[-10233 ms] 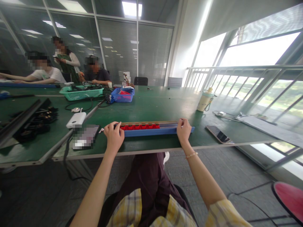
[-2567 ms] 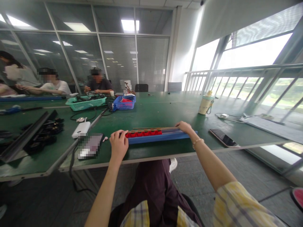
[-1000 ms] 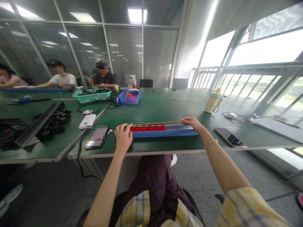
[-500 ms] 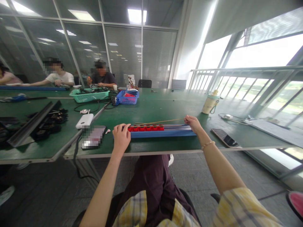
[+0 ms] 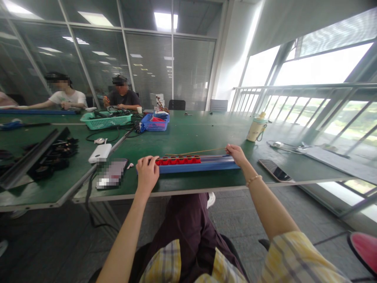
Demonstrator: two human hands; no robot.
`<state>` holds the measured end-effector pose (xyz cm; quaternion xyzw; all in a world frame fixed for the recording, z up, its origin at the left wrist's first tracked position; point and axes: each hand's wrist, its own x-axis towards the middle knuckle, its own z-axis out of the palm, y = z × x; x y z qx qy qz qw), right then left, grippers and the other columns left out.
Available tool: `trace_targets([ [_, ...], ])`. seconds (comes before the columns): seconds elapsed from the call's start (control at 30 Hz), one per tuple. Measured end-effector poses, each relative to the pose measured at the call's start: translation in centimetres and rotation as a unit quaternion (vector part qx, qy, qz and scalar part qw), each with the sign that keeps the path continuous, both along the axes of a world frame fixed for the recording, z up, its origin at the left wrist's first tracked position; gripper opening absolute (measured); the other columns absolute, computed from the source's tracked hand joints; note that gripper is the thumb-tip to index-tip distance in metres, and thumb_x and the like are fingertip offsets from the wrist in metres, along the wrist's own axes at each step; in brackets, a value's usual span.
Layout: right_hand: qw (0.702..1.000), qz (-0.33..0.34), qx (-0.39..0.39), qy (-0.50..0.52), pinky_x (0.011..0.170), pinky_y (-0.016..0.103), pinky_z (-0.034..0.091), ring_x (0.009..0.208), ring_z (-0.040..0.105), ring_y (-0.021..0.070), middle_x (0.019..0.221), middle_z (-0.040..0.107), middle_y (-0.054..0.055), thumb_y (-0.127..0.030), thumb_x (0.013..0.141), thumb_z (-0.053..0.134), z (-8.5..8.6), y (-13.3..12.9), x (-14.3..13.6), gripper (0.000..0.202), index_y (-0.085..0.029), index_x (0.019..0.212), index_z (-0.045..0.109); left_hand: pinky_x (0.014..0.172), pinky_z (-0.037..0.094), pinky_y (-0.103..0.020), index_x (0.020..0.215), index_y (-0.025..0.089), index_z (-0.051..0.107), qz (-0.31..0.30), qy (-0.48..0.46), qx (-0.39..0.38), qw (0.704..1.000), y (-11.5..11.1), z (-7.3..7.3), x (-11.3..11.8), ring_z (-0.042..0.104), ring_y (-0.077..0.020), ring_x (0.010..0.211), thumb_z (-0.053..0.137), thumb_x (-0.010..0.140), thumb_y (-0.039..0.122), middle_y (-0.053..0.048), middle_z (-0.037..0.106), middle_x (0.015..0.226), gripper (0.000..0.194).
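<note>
A long blue channel lies lengthwise along the table's near edge, with a row of red plastic pieces in its left part and a shiny metallic strip in its right part. My left hand is closed over the channel's left end, its fingertips by the leftmost red piece. A thin orange-yellow wire-like strand runs slanting above the channel. Its right end is pinched between the fingers of my right hand, above the channel's right end. Where the strand's left end goes is hard to make out.
Left of the channel are a phone, a white earbud and a white power bank. Rightward lie another phone and a cream bottle. Behind stand green and blue baskets. Two people sit across.
The whole view has shifted slightly, so everything sits a little further left. Both hands keep nearly the same places on the channel and the strand.
</note>
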<state>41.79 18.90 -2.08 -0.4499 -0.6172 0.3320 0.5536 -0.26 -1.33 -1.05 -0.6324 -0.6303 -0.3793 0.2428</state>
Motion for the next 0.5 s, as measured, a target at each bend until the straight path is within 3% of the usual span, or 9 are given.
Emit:
trace_targets([
  [0.27, 0.995, -0.019, 0.017, -0.095, 0.062, 0.031, 0.043, 0.06, 0.05, 0.0162, 0.059, 0.056, 0.003, -0.089, 0.068, 0.051, 0.34, -0.44, -0.23, 0.07, -0.02, 0.067, 0.062, 0.095, 0.042, -0.046, 0.117, 0.022, 0.069, 0.0, 0.001, -0.003, 1.0, 0.04, 0.1, 0.07, 0.047, -0.0297, 0.11, 0.046, 0.089, 0.018, -0.012, 0.062, 0.115, 0.036],
  [0.5, 0.98, -0.044, 0.041, -0.188, 0.061, 0.029, 0.038, 0.062, 0.05, 0.0175, 0.058, 0.057, 0.002, -0.075, 0.079, 0.05, 0.35, -0.53, -0.31, 0.058, -0.02, 0.069, 0.067, 0.094, 0.042, -0.044, 0.116, 0.022, 0.069, 0.001, 0.004, 0.0, 1.0, 0.03, 0.2, 0.1, 0.047, -0.0294, 0.11, 0.045, 0.089, 0.018, -0.012, 0.062, 0.114, 0.036],
])
